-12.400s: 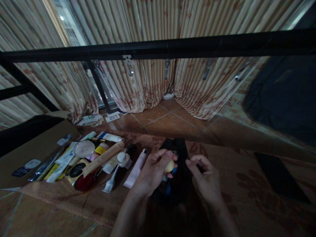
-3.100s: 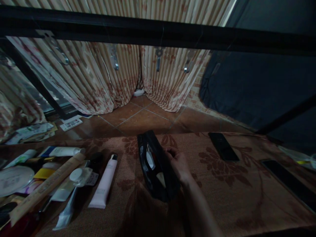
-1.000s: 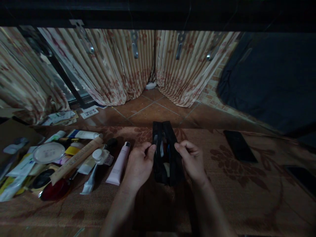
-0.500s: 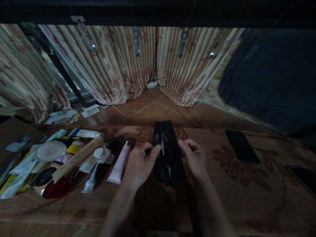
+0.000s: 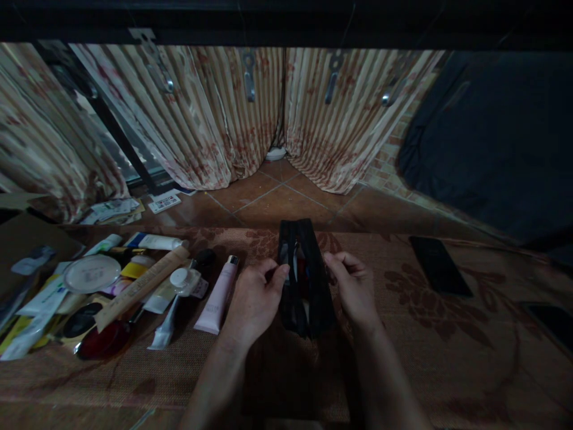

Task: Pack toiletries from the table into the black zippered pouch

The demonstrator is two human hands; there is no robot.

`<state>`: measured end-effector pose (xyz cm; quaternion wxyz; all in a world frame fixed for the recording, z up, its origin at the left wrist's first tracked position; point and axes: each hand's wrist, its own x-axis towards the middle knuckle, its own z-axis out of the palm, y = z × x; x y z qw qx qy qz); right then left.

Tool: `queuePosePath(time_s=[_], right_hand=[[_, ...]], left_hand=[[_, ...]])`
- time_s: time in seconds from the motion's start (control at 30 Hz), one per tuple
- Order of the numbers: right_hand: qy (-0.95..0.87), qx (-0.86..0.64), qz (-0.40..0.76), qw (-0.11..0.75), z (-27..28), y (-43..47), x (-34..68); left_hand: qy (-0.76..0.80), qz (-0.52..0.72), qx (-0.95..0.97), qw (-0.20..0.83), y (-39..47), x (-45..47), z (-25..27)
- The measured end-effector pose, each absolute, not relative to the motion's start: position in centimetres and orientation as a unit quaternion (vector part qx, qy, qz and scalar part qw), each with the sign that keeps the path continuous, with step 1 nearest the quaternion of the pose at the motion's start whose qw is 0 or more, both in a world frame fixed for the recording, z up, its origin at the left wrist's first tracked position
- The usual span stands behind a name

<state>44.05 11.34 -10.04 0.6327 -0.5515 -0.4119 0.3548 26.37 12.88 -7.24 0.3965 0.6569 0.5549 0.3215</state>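
Observation:
A black zippered pouch (image 5: 320,286) lies lengthwise in front of me with its top unzipped. Inside it, dim pale and reddish items show, too dark to name. My left hand (image 5: 255,298) pinches the pouch's left edge between thumb and curled fingers. On the opposite side, my right hand (image 5: 353,286) pinches the right edge the same way. Just left of my left hand lies a pale pink squeeze tube (image 5: 217,297) with a silver cap. Further left are a white-capped small bottle (image 5: 188,282) and a small silvery tube (image 5: 165,327).
A heap of cosmetics at left includes a long beige tube (image 5: 141,289), a round clear-lidded container (image 5: 92,273) and a dark red compact (image 5: 105,340). Behind it stands a cardboard box (image 5: 31,245). Two phones, one a black phone (image 5: 439,266), lie at right on the patterned cloth (image 5: 403,358).
Both hands stay at the pouch's edges. The left thumb has shifted slightly left, and the pouch opening looks a little different around the pale item inside.

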Motion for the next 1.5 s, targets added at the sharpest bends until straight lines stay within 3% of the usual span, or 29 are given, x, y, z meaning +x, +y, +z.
queuePosePath(time_s=[1.5], right_hand=[[-0.411,-0.559,0.334,0.638,-10.04,11.33,43.89]], left_hand=[[0.554,0.315,0.662,0.395,12.77,26.45,-7.01]])
